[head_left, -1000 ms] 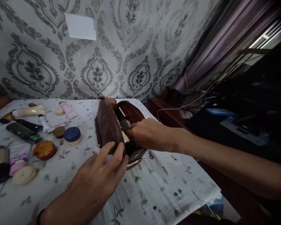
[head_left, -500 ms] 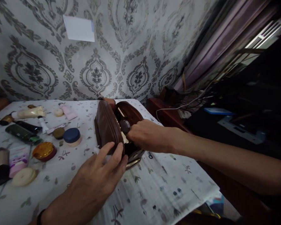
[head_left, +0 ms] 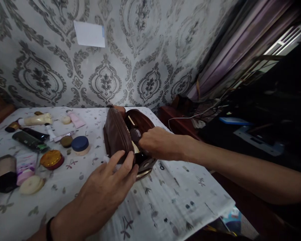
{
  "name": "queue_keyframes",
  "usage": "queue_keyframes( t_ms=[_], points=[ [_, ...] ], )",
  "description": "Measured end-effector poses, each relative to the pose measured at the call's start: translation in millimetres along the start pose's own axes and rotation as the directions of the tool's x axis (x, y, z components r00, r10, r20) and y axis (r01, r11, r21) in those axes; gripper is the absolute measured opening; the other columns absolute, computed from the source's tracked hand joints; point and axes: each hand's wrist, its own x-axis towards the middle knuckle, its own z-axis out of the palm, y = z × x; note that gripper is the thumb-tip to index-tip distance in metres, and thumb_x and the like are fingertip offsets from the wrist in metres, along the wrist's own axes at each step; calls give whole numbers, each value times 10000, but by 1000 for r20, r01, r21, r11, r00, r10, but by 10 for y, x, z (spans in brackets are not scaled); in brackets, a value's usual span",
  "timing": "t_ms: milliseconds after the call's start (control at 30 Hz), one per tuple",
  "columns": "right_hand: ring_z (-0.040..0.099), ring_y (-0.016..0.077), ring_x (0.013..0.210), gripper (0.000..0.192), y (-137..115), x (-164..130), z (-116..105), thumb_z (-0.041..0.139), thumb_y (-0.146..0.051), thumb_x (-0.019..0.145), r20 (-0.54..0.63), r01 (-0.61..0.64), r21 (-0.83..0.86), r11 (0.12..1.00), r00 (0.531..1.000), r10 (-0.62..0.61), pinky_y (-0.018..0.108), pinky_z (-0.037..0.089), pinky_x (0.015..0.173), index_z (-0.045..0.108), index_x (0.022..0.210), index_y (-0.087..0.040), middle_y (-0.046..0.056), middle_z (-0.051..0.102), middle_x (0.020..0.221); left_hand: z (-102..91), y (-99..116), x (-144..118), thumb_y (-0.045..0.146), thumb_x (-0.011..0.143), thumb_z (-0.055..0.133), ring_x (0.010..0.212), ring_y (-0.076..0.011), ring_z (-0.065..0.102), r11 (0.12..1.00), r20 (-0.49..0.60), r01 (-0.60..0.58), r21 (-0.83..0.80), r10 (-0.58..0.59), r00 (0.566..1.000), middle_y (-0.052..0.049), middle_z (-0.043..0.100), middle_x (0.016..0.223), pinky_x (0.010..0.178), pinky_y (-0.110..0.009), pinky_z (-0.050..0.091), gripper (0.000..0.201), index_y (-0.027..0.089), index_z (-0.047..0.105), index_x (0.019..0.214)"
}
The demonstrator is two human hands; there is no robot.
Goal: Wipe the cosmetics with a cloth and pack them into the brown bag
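Right hand [head_left: 157, 144]: fingers curled, dipped into the mouth of the brown bag [head_left: 117, 137]. Fingertips hidden, so couldn't tell if they gripped anything. Left hand [head_left: 102, 190]: fingers bent over the bag's near edge, touching it. Thumb out of sight, couldn't confirm a pinch.

Bag stood unzipped on the white patterned cloth [head_left: 170, 204], mouth gaping, gold zipper [head_left: 143, 174] teeth showing along the rim. Contents, partly visible: dark round container [head_left: 135, 135] just beside the right hand, pale gold item [head_left: 135, 147] below it. Rest of the interior too dark to read.

Left of bag, nearest first: blue-lidded jar [head_left: 80, 144], small olive-topped pot [head_left: 66, 141], amber-lidded jar [head_left: 52, 159]. All three lids were on, contents unknown. Farther left: dark green bottle [head_left: 28, 141], black tube [head_left: 36, 134], cream tube [head_left: 37, 119], pink-and-white tube [head_left: 26, 167]. Pink tube [head_left: 77, 119] lay left of the bag, toward the wall.

Behind bag: patterned wall [head_left: 105, 80]. Right of bag, past the cloth: white cable [head_left: 188, 116].
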Motion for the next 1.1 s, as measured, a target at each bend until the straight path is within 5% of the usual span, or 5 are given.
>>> queue_keyframes(
  t_ms=[600,767,900,1100],
  points=[
    [686,260,935,224,68,-84,-67,603,-183,862,25,-42,87,995,999,40,280,432,673,705,1045,-103,134,715,961,-35,-28,10,7,799,444,1239,-320,498,998,22,-17,-58,19,1000,-136,532,1378,761,-358,587,502,161,577,1259],
    [644,229,981,241,216,-137,71,638,-242,869,-149,36,215,976,989,-3,275,436,762,677,1084,-142,97,690,1029,-91,-88,-34,-46,817,380,1267,-300,491,994,-8,40,-101,-41,999,-164,526,1367,808,-350,585,556,154,508,1319],
    [627,167,791,241,213,-145,179,460,-207,957,-390,58,332,942,917,81,266,424,704,674,853,-167,55,669,867,-170,-126,-217,-15,889,335,1180,-266,569,987,-9,92,-128,-94,995,-172,588,1271,768,-326,585,477,133,477,1319],
    [479,123,508,392,-212,-176,254,423,-348,996,-743,266,406,874,653,146,278,352,517,489,636,-207,10,530,605,-202,-159,-619,121,984,377,693,-163,663,938,103,275,-210,-259,960,-28,664,780,534,-247,509,238,131,550,1147]
  ],
)
